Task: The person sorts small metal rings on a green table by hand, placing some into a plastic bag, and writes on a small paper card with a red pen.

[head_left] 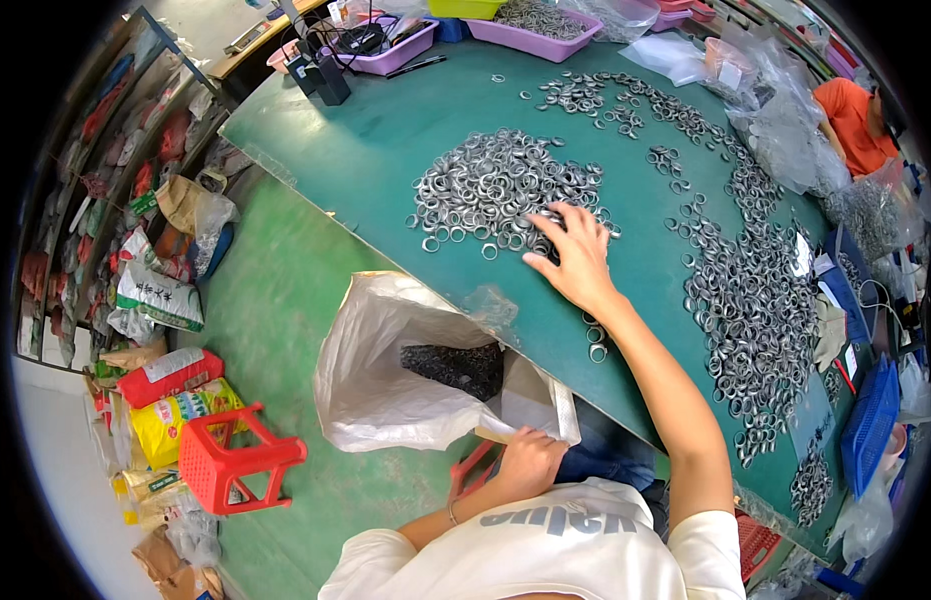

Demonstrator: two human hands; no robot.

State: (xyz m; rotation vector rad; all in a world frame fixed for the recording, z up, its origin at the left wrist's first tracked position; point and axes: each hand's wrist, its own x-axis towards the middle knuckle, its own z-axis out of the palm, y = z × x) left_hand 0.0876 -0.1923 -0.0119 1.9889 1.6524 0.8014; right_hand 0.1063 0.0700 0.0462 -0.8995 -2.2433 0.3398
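My left hand (532, 460) is closed on the rim of a white woven sack (370, 395). The sack's mouth gapes open beside the table edge, and a dark heap of small pieces (455, 368) shows inside. Over the table, my right hand (577, 258) reaches to the near right side of a pile of grey metal rings (495, 185). Its fingers are spread and bent, with the fingertips at the rings; no ring shows clearly in its grasp. A few loose rings (596, 345) lie by my right forearm.
A larger spread of rings (750, 330) covers the green table's (375, 150) right side. Purple trays (535, 35) stand at the back. A red stool (235, 460) is on the floor at left. Someone in an orange top (853, 125) is at far right, near a blue basket (870, 425).
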